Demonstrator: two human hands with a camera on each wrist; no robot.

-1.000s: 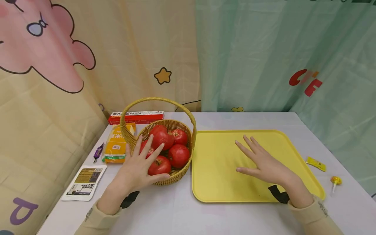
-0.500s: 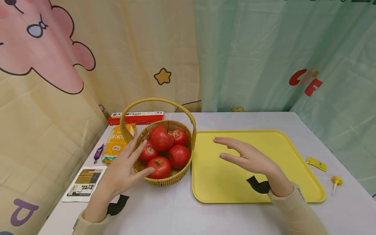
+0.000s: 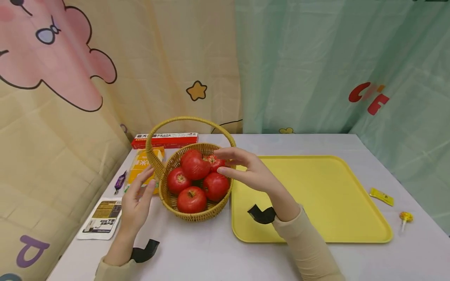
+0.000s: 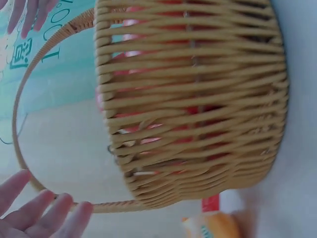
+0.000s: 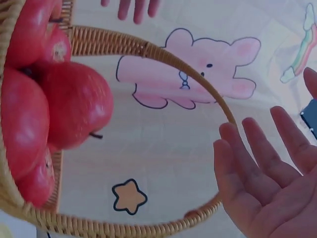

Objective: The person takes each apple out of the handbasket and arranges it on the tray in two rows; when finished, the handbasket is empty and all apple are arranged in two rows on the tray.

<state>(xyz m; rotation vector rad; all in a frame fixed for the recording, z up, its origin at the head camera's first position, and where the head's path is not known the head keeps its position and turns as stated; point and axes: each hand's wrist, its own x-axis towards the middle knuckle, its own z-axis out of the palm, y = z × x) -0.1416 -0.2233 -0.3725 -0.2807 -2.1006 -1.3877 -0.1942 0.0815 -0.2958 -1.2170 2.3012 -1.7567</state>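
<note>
A wicker basket [image 3: 197,212] with a hoop handle [image 3: 190,118] stands left of centre on the table and holds several red tomatoes [image 3: 191,199]. My left hand [image 3: 140,191] is open just outside the basket's left wall, palm turned toward it; its fingers [image 4: 44,213] show below the handle in the left wrist view. My right hand [image 3: 239,168] reaches over the basket's right rim with its fingers extended beside the back-right tomato; contact cannot be told. The right wrist view shows that hand [image 5: 262,183] open and holding nothing, near the tomatoes [image 5: 74,104].
A yellow tray [image 3: 327,195] lies right of the basket. A red pasta box [image 3: 165,139], a yellow packet [image 3: 142,168], a purple candy [image 3: 119,181] and a white sachet [image 3: 102,218] lie at the left. A small yellow packet [image 3: 381,196] and a lollipop [image 3: 404,216] lie at the right edge.
My right hand has moved left from above the tray to the basket's right rim. My left hand has come off the tomatoes and drawn back to the basket's left side.
</note>
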